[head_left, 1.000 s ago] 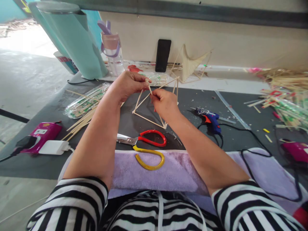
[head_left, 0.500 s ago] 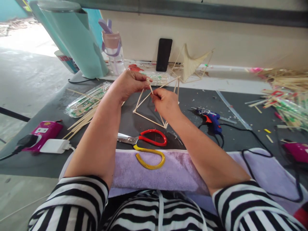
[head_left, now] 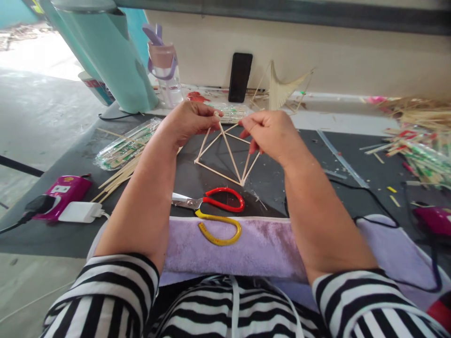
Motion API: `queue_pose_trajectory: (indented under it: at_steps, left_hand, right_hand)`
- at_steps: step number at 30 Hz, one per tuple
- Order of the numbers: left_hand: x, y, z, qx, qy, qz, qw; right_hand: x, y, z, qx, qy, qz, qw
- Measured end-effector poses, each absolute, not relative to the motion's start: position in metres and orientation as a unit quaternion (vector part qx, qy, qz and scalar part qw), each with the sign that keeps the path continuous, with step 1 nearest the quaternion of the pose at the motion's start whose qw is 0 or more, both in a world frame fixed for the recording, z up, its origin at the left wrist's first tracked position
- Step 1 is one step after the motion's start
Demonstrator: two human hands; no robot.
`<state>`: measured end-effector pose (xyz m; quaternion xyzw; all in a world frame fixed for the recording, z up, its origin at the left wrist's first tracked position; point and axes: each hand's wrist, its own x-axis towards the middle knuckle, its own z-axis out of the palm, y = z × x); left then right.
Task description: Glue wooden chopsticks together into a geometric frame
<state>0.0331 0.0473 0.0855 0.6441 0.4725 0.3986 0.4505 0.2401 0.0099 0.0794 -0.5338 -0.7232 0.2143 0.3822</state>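
A frame of thin wooden sticks [head_left: 218,172], joined at the corners, rests on the grey table. My left hand [head_left: 192,123] pinches its raised left corner between thumb and fingers. From that corner one stick slants down to the front joint. My right hand [head_left: 271,136] is closed at the opposite upper corner, thumb and forefinger on the end of a stick; the hand hides that joint. Just in front of the frame lie scissors [head_left: 224,199] with one red and one yellow handle, the yellow one over a lilac towel [head_left: 260,249].
Loose sticks [head_left: 120,176] and a plastic-wrapped stick pack [head_left: 128,145] lie left, near a magenta power strip [head_left: 65,195]. Behind stand a bottle [head_left: 165,70], a phone [head_left: 240,77] and a finished-looking stick model [head_left: 282,91]. Stick scraps [head_left: 419,150] pile up right; a black cable [head_left: 373,199] crosses there.
My right hand has moved from beside my left hand to the right, onto the frame's other upper corner. My right forearm now covers the blue glue gun. My left hand has stayed put.
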Motion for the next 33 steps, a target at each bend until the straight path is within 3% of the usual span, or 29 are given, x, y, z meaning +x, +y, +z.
queue_pose_trajectory:
  at_steps: [7, 19, 33]
  left_hand:
    - [0.028, 0.051, 0.084, 0.647, 0.477, 0.393, 0.446]
    - [0.017, 0.055, 0.085, 0.641, 0.419, 0.388, 0.513]
    - [0.022, 0.060, 0.078, 0.642, 0.411, 0.449, 0.466]
  right_hand:
    - [0.276, 0.030, 0.074, -0.531, -0.674, 0.225, 0.462]
    - [0.300, 0.049, 0.067, -0.672, -0.568, 0.243, 0.409]
    - [0.284, 0.051, 0.059, -0.582, -0.651, 0.173, 0.455]
